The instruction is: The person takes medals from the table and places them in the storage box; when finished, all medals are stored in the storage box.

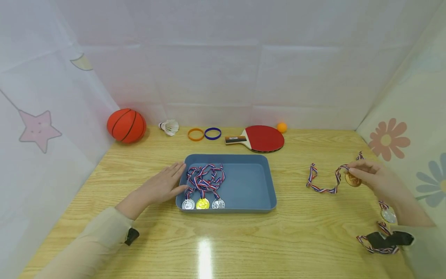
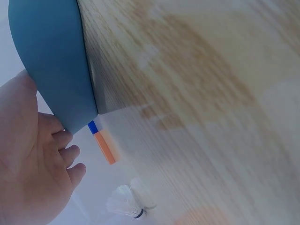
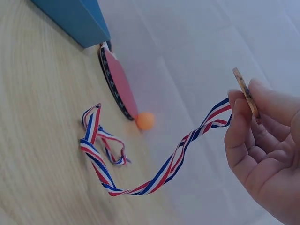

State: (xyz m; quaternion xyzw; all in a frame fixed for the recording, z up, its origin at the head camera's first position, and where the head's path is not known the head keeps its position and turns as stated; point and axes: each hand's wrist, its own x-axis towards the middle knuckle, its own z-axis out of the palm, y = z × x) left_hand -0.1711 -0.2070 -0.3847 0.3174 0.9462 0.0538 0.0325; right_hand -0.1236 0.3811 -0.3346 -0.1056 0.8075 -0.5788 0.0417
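Note:
My right hand [image 1: 371, 176] pinches a gold-coloured medal [image 1: 353, 179] between thumb and fingers, to the right of the blue-grey tray [image 1: 240, 211]. From the medal a red, white and blue ribbon [image 3: 161, 178] droops onto the table. Fingers extended, my left hand [image 1: 162, 184] rests against the tray's left rim; the left wrist view shows its fingertips [image 2: 75, 173] beside the tray wall. Inside the tray's left half lie a silver medal [image 1: 188, 204], a gold medal [image 1: 202, 204] and another silver medal [image 1: 218, 204], their ribbons [image 1: 205, 180] bunched behind them.
Another medal [image 1: 388, 216] and a ribbon [image 1: 378, 248] lie under my right forearm. Along the back wall are a basketball [image 1: 126, 125], a shuttlecock [image 1: 169, 127], an orange wristband [image 1: 196, 139], a blue wristband [image 1: 213, 138], a table tennis paddle [image 1: 265, 138] and an orange ball [image 1: 282, 127].

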